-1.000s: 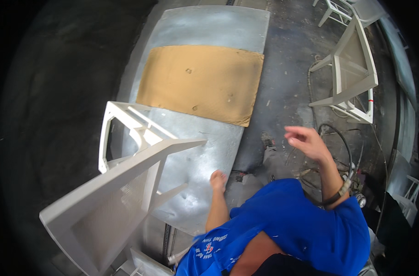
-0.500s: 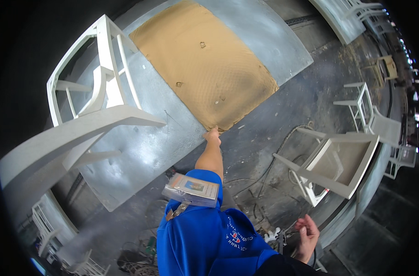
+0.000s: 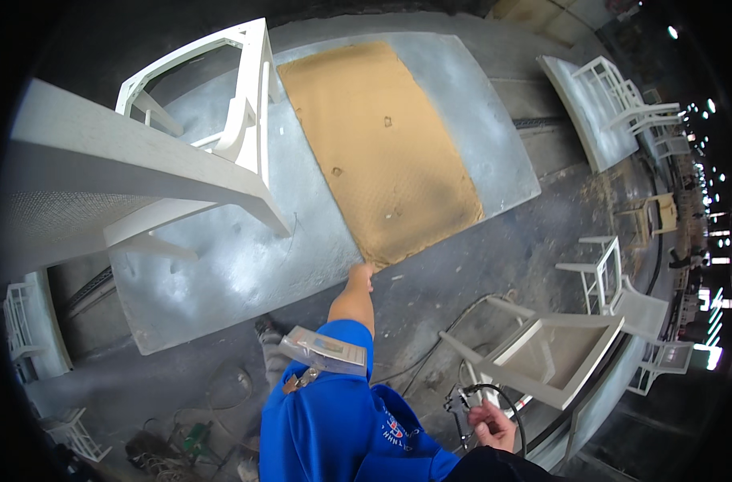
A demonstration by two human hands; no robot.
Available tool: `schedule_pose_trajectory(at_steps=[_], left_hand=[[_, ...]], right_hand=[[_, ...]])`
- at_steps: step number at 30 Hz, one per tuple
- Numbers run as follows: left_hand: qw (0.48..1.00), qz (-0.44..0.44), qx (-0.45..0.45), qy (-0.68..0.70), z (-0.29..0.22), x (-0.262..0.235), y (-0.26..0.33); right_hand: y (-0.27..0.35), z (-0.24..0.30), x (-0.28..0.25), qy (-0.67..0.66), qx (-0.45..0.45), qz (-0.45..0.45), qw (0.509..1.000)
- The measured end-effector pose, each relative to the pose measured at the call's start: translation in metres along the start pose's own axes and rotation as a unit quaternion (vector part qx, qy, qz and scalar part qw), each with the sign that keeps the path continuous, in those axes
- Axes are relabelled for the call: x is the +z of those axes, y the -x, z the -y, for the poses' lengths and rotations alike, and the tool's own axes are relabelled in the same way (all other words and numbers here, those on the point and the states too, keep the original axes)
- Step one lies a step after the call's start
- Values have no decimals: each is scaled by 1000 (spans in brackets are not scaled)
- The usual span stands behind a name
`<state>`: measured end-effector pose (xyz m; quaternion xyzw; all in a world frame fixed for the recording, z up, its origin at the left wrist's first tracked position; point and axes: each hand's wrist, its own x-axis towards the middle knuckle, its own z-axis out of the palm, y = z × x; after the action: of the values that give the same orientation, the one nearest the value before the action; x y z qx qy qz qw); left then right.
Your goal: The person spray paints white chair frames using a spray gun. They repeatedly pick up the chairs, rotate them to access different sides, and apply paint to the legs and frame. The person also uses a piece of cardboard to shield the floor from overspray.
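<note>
My left hand point(image 3: 364, 274) stretches ahead and grips the near corner of a large tan sheet point(image 3: 374, 132), its fingers closed there. The sheet lies flat on a wide grey board point(image 3: 221, 293), rough-edged, with a few small marks and a darker dusty patch. Low at the right is my right hand point(image 3: 494, 426), its fingers curled in. A metal spray gun point(image 3: 459, 411) with a black hose point(image 3: 517, 414) is close beside its fingertips. Whether those fingers touch the gun or hold anything, I cannot make out.
A white chair frame point(image 3: 257, 88) and a nearer white chair piece point(image 3: 165, 169) stand over the board's left side. At right are a tipped pale chair point(image 3: 554, 357) and more chairs point(image 3: 599, 273). Hoses point(image 3: 430, 361) trail over the floor. A second board point(image 3: 587, 112) carries chairs.
The whole view has shifted, so board and sheet sit lower in the picture. My left hand keeps its grip on the corner. My right hand is now closer to the spray gun.
</note>
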<state>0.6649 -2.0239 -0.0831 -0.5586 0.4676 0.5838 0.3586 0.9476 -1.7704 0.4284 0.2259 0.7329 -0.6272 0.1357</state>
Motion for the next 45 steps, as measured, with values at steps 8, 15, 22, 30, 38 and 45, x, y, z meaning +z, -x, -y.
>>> schedule_pose_trajectory(at_steps=[8,15,22,30,38,45], left_hand=[[971,30,5,237,16,50,-28],[951,98,242,163,28,10,34],[795,420,86,429,61,-125,152],[945,119,282,-111,-50,-128,244],[825,-13,435,-360,29,-260,377],[776,-192,457,-389,143,-516,468]], right_hand=[[15,2,-3,65,11,42,997],[-2,-4,18,-17,-64,76,995],[-28,17,33,-49,-67,115,990],[-42,54,63,-10,-127,190,974],[-37,81,144,34,-181,260,948],[-4,84,277,59,-214,409,885]])
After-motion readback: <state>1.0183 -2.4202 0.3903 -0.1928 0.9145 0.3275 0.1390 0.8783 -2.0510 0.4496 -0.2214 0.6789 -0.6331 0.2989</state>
